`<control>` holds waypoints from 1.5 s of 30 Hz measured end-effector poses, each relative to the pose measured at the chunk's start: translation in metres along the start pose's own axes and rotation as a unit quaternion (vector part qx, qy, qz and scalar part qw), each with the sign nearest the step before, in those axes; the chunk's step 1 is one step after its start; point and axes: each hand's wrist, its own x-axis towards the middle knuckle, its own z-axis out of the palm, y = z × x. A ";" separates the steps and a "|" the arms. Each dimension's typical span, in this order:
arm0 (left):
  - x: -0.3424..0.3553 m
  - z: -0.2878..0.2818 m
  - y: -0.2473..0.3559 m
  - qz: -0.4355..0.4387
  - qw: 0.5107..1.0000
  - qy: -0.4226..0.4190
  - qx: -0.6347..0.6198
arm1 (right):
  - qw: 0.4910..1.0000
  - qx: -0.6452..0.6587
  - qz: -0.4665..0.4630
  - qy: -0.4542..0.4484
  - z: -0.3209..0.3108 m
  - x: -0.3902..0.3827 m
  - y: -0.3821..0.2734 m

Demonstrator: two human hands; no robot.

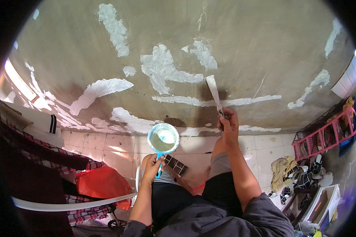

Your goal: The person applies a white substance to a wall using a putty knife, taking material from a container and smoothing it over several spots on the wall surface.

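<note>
While the Left Hand [153, 168] Grips a Blue Dipper [163, 150], the Right Hand [229, 120] Raises a Scraper [213, 90]

As I look on, the person [217, 221] faces a grey-brown wall [245, 47] with both hands busy. The left hand is wrapped round the dipper's handle, so the round cup sits out ahead of the knees, near the foot of the wall, with pale paste [169, 136] inside. The right hand is closed on the dark handle of the scraper, whose whitish blade points up the wall; whether its tip touches the surface, I cannot tell. White patches [158, 67] spread over the wall, and a long white streak [257, 100] runs roughly level behind the scraper.

Below, pale tiles [261, 146] cover the floor. Over on the left, a red bag [103, 181] lies beside plaid cloth [83, 217], and a curved white bar [71, 206] passes in front of them. To the right, a pink rack [324, 136] leans at a tilt, with crumpled beige cloth [281, 172] near it and a white bin [320, 205] lower down.
</note>
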 end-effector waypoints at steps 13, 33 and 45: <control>0.000 -0.004 -0.008 -0.006 1.000 -0.003 -0.005 | 0.952 -0.263 -0.153 0.034 0.003 0.067 0.050; 0.001 -0.004 -0.007 -0.022 1.000 0.001 -0.020 | 0.984 -0.161 -0.077 0.006 0.004 0.084 0.067; 0.001 -0.010 -0.013 -0.006 1.000 0.003 -0.022 | 0.987 -0.123 -0.107 -0.001 0.015 0.093 0.062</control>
